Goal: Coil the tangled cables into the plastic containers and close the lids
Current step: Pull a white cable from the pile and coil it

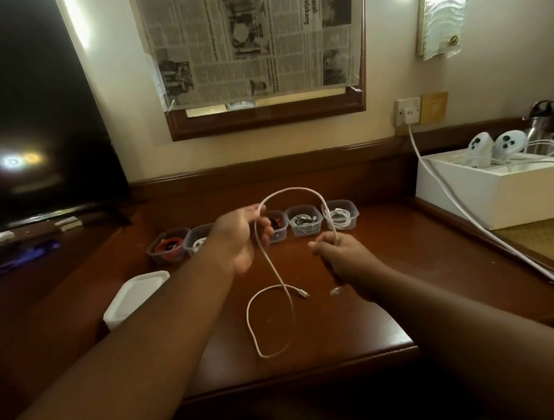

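One thin white cable (273,267) is being held up over the desk (352,301) btwn both hands: left hand (239,240) is being kept closed around one stretch, right hand (338,254) pinched on another, w/ an arch spanning btwn them and a slack loop trailing on the wood. It's being judged light, limp, fairly smooth, prob. springy enough to uncoil. Grip is best taken near the connector end (303,293), loops being gathered in the left before being dropped into an open container (339,215) at the back.
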The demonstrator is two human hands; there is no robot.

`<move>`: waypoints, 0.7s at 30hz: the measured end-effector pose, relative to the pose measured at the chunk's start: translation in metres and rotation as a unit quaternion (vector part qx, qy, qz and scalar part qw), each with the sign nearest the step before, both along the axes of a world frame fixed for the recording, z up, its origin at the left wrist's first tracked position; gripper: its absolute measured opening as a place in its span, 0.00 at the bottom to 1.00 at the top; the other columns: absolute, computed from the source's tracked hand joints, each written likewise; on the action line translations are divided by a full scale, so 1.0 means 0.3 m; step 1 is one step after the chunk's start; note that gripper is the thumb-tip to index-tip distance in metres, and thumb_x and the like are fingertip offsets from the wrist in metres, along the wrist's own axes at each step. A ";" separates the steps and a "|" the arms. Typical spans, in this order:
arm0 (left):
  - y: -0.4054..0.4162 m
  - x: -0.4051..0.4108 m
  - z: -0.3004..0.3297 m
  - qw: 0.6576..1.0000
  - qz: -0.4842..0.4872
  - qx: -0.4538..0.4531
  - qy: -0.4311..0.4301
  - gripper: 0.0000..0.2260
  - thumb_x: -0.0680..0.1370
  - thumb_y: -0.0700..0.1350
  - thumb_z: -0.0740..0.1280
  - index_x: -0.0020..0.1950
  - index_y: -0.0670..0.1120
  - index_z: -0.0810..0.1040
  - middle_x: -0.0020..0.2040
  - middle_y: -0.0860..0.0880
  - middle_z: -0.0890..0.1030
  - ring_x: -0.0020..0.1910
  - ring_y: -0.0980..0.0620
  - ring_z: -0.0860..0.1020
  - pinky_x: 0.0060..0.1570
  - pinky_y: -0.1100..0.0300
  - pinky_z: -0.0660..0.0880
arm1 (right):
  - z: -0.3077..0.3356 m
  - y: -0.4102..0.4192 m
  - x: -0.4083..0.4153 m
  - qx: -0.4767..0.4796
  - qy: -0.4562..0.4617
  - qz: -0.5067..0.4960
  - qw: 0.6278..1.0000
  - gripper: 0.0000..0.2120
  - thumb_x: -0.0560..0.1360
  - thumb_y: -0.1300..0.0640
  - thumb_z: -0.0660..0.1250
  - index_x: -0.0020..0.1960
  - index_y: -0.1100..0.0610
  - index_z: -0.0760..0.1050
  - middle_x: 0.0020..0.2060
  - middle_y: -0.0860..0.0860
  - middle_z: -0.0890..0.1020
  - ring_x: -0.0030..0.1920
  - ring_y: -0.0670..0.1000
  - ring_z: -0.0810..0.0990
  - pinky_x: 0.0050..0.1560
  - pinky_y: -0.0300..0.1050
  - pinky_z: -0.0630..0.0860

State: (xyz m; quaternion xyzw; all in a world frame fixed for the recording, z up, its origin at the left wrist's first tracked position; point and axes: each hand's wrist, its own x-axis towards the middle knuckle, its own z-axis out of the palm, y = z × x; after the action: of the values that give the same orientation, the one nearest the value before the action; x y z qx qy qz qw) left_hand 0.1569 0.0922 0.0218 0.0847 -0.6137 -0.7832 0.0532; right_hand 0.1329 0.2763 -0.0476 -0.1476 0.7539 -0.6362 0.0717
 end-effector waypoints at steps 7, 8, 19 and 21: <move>-0.090 -0.024 -0.152 0.839 0.033 -0.543 -0.006 0.16 0.81 0.48 0.66 0.68 0.47 0.75 0.63 0.46 0.78 0.53 0.51 0.77 0.46 0.57 0.76 | 0.138 -0.014 0.030 -0.026 -0.063 0.056 0.996 0.15 0.80 0.56 0.50 0.35 0.53 0.62 0.26 0.48 0.61 0.25 0.48 0.57 0.25 0.41 0.57; -0.085 -0.020 -0.154 0.831 0.092 -0.546 0.059 0.21 0.79 0.48 0.68 0.71 0.48 0.72 0.66 0.45 0.75 0.57 0.50 0.75 0.51 0.55 0.77 | 0.147 -0.025 0.037 0.017 -0.062 0.062 0.996 0.14 0.81 0.56 0.51 0.36 0.53 0.63 0.26 0.48 0.62 0.25 0.47 0.58 0.26 0.41 0.58; -0.004 0.054 -0.102 0.835 0.018 -0.453 0.311 0.09 0.82 0.41 0.62 0.50 0.49 0.81 0.45 0.56 0.82 0.46 0.63 0.80 0.45 0.65 0.77 | 0.141 -0.056 0.066 0.032 -0.062 0.112 0.991 0.13 0.81 0.50 0.62 0.46 0.59 0.76 0.29 0.51 0.75 0.34 0.51 0.76 0.46 0.50 0.76; 0.001 0.044 -0.107 0.866 0.065 -0.409 0.281 0.10 0.83 0.42 0.62 0.47 0.52 0.80 0.40 0.60 0.81 0.41 0.65 0.78 0.40 0.69 0.73 | 0.138 -0.043 0.074 0.000 -0.149 0.170 0.974 0.13 0.81 0.50 0.60 0.42 0.57 0.73 0.30 0.52 0.76 0.36 0.53 0.79 0.52 0.54 0.75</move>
State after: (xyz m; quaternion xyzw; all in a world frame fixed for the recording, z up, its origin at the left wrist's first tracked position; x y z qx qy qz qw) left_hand 0.1701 0.0925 -0.0104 -0.1285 -0.8311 -0.4480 0.3034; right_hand 0.1551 0.2632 -0.0063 -0.1774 0.6985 -0.6298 0.2899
